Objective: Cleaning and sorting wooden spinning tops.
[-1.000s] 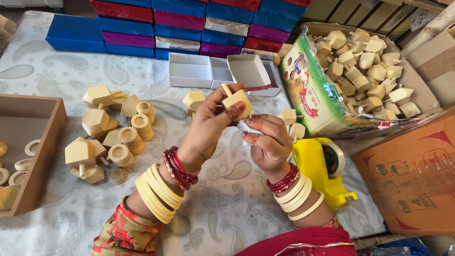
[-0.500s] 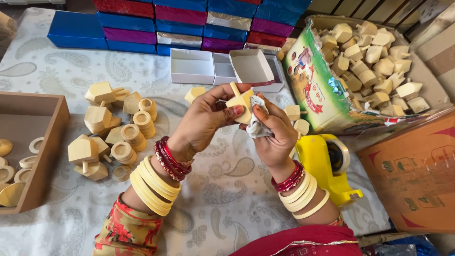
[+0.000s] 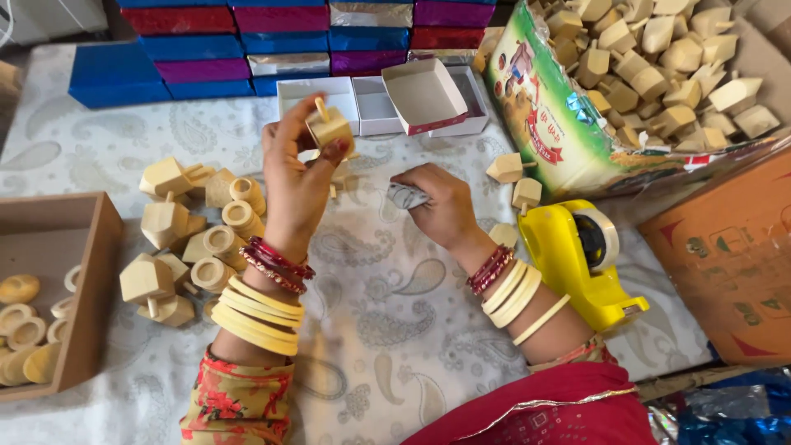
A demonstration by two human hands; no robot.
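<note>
Your left hand (image 3: 297,177) is pinching a wooden top (image 3: 331,129) at the fingertips; to its right, your right hand (image 3: 441,206) is closing around a small grey scrap (image 3: 406,196).

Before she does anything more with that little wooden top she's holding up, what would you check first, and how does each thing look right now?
1. Left hand has a firm pinch on the wooden spinning top: ok.
2. Top lifted free of the pile of wooden tops: ok.
3. Right hand closed on the small grey scrap, resting on the tablecloth: ok.
4. Open white box has bare space inside: ok.
5. Yellow tape dispenser close beside the right wrist: ok.
6. Top free of cracks: cannot tell.
</note>
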